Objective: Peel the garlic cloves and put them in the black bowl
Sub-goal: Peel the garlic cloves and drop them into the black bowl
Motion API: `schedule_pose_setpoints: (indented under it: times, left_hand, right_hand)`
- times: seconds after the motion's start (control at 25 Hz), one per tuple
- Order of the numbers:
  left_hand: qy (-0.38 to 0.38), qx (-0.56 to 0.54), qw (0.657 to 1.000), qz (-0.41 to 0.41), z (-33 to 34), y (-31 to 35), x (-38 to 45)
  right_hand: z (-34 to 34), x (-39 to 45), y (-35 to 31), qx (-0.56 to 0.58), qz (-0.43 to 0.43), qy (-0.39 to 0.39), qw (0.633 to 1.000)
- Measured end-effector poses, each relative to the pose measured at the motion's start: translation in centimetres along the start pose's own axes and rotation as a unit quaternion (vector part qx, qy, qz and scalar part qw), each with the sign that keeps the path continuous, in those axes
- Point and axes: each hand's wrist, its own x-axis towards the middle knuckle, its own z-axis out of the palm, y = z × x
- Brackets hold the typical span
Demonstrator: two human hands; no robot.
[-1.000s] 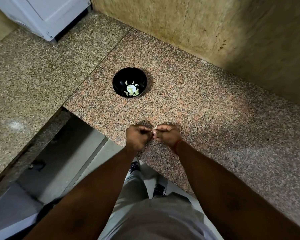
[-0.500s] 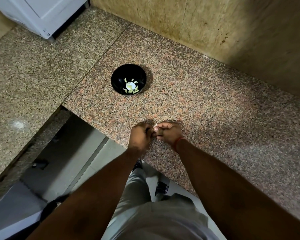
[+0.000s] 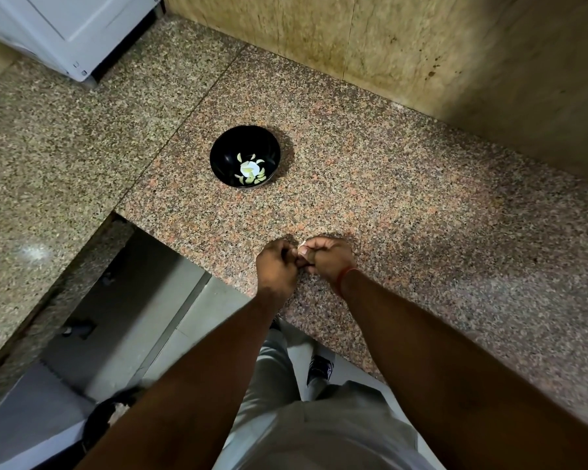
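Both hands, left hand point(image 3: 276, 266) and right hand point(image 3: 326, 257), are pinching one small pale garlic clove point(image 3: 302, 246) in a curled grip, near the round black bowl point(image 3: 224, 157) on the speckled granite counter point(image 3: 404, 215).

Bare forearms, a thin red thread point(image 3: 346, 272) at the right wrist, grey trousers point(image 3: 323, 432), dark shoes point(image 3: 319, 368).

We observed the left hand point(image 3: 276, 268) and right hand point(image 3: 327, 257) pressed together over the near edge of the granite counter point(image 3: 421, 205), fingers of both curled around a garlic clove point(image 3: 302, 246), of which only a pale sliver showed. The black bowl point(image 3: 224, 154) sat farther back on the counter, well apart from the hands, holding several peeled cloves point(image 3: 252, 171). A white appliance point(image 3: 72, 28) stood at the far left corner.
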Motion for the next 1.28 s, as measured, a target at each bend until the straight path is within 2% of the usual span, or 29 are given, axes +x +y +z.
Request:
schedule_pose_setpoints:
  times: [0.32, 0.52, 0.68, 0.8, 0.92, 1.16, 1.28]
  left_hand:
    - [-0.085, -0.098, 0.99, -0.054, -2.1, -0.3, 1.2]
    - [-0.07, -0.105, 0.989, -0.071, -1.6, 0.3, 0.8]
    - [-0.041, -0.06, 0.996, -0.043, -1.7, 0.3, 1.1]
    - [-0.003, -0.044, 0.998, -0.048, -1.1, 1.0, 1.4]
    - [0.003, 0.002, 0.999, -0.043, -0.7, 0.8, 1.3]
    - [0.016, -0.076, 0.994, -0.078, -0.7, -0.2, 1.0]
    - [0.032, -0.068, 0.994, -0.085, -0.1, -0.1, 0.8]
  right_hand:
    - [-0.3, -0.4, 0.2, 0.029, -0.017, -0.025, 0.999]
    - [-1.0, -0.4, 0.3, 0.036, -0.017, -0.033, 0.999]
    - [-0.7, -0.2, 0.7, 0.013, -0.01, -0.032, 0.999]
    - [-1.0, -0.1, 0.7, 0.005, -0.012, -0.043, 0.999]
    - [-0.9, -0.1, 1.0, -0.011, -0.024, -0.05, 0.998]
    - [-0.6, -0.3, 1.0, -0.047, -0.057, -0.04, 0.996]
    - [-0.4, -0.1, 1.1, -0.06, -0.061, -0.035, 0.996]
